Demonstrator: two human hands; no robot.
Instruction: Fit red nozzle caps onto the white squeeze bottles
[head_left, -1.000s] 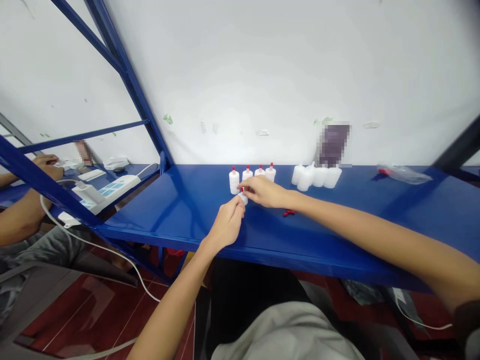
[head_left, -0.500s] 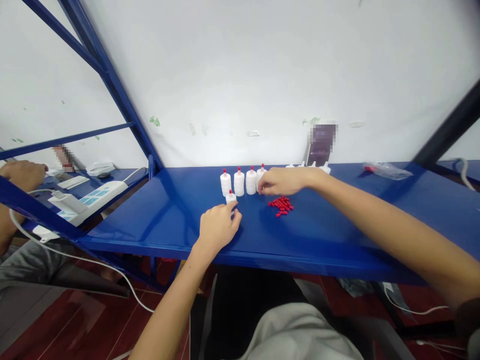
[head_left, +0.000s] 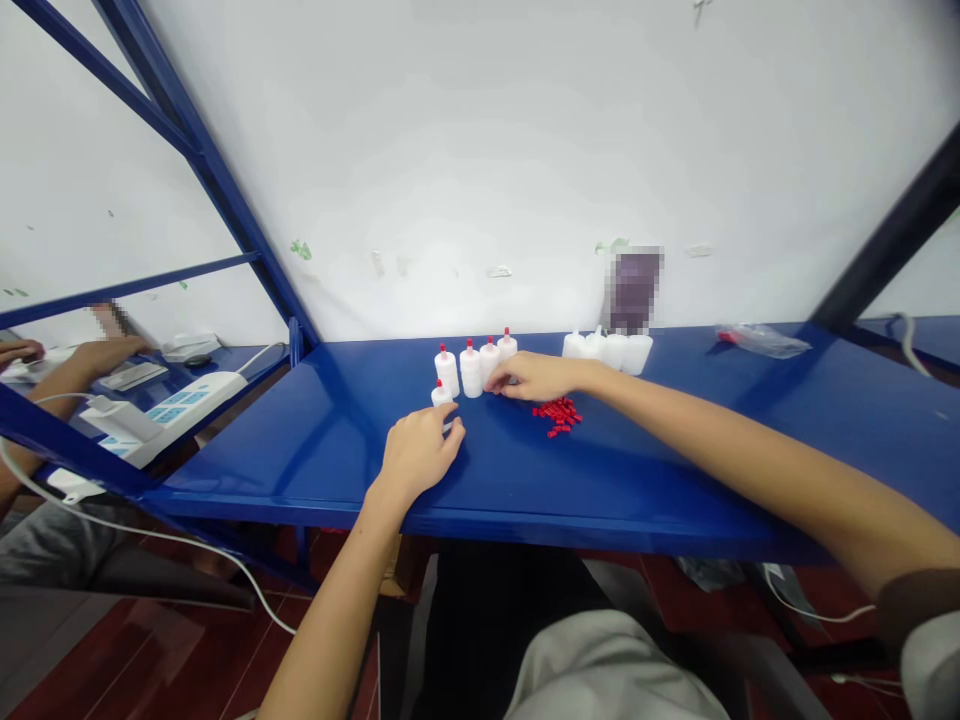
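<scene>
My left hand (head_left: 420, 448) is closed around a small white plastic bottle with a red cap (head_left: 441, 393), low at the front of a group; the fingers hide most of its body. Behind it stand several more white bottles (head_left: 470, 372) with red tips, upright in a row. My right hand (head_left: 534, 377) reaches in from the right, fingers curled at the lower part of the third and fourth bottles in that row; anything between the fingertips is hidden. Just beside its wrist, nearer to me, lies a pile of small red caps (head_left: 559, 415) on the blue table (head_left: 300, 440).
Several white bottles without red caps (head_left: 594, 347) stand at the back right, by the wall. A clear plastic bag (head_left: 765, 340) with something red lies farther right. Left, beyond the blue frame (head_left: 225, 190), are a power strip (head_left: 187, 400) and another person's hand (head_left: 105, 355).
My right hand has shifted left along the row, from the fourth bottle toward the third. My left hand keeps its bottle in about the same place. The whole view has shifted slightly.
</scene>
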